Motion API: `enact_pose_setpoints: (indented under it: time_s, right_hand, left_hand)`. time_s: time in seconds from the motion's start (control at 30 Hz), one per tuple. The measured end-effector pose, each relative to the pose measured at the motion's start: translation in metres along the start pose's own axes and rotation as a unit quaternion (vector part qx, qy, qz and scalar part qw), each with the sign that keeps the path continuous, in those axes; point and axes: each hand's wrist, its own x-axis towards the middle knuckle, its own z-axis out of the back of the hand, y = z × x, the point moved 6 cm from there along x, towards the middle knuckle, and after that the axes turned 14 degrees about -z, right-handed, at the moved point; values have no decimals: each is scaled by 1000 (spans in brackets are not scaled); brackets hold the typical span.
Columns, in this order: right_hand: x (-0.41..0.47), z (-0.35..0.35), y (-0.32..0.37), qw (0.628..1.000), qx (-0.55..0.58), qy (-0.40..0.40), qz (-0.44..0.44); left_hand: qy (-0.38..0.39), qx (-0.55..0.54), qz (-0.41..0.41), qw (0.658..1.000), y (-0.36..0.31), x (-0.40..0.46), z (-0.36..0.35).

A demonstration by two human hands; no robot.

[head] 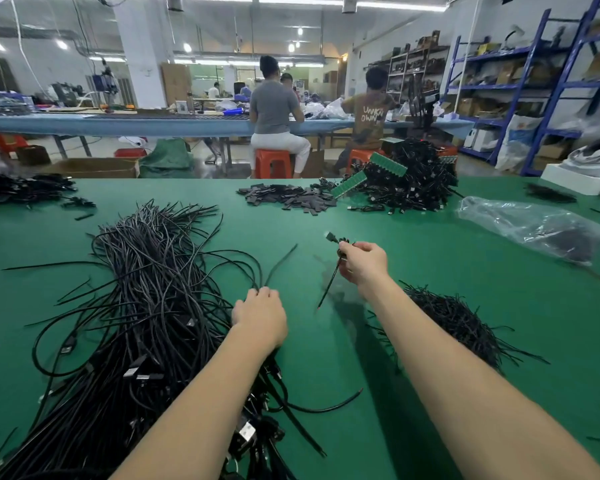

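One plastic bag [520,220] holds dark parts. Right hand [362,263] pinches one cable [332,238]; left hand [260,315] fingers curl on the cable heap [146,289].

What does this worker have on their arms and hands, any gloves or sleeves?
Nothing is worn. The left hand and right hand have no gloves, and no ring shows. The forearms are uncovered down to the picture's lower edge, with no sleeve, watch or bracelet in view.

Ceiling tube lights [399,5] beyond the green table [430,244] lit the hall brightly. A soft shadow lay on the table beneath the right hand [362,263]. Shelving [548,81] right of the table bowed and blurred.
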Motion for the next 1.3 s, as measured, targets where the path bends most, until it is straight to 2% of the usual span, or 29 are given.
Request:
enact_pose_setpoints:
  time_s: [0.13,0.2,0.3,0.37,0.43,0.5,0.63,0.7,0.87,0.97,1.07,1.17,1.3]
  right_hand:
    - [24,-16,-6,991,-126,-28,35]
    - [31,-22,-1,976,-194,-56,81]
    - [39,-35,6,953,-268,-55,131]
    - [44,-46,6,920,-363,-28,143]
    - [49,-53,3,871,-467,-13,153]
    - [52,-55,-1,840,-521,-11,152]
    - [53,-54,-13,804,-577,-18,143]
    - [51,-52,-17,799,-582,-27,151]
    - [7,-44,-12,842,-472,-63,254]
    - [-31,-41,-27,850,-462,-27,253]
    - [-64,-45,-52,830,-514,51,210]
    - [-91,-49,-70,825,-524,87,192]
    - [-113,-63,-87,757,-600,84,244]
  left_hand:
    - [-7,-6,47,999,18,-10,-1]
    - [-14,-18,53,998,24,-13,-1]
    - [-24,-29,50,998,29,-16,-3]
    - [-35,-38,51,997,32,-17,-5]
    - [-43,-49,53,996,33,-19,-5]
    - [-51,-51,52,996,32,-19,-4]
    - [-53,-47,53,996,29,-20,-3]
    - [-60,-53,54,995,29,-20,-1]
    - [-124,-147,50,980,28,-21,7]
    - [-172,-214,25,961,26,-17,12]
    - [-200,-290,25,936,29,-15,17]
    - [-189,-339,34,921,31,-16,14]
    - [-178,-291,27,940,34,-14,11]
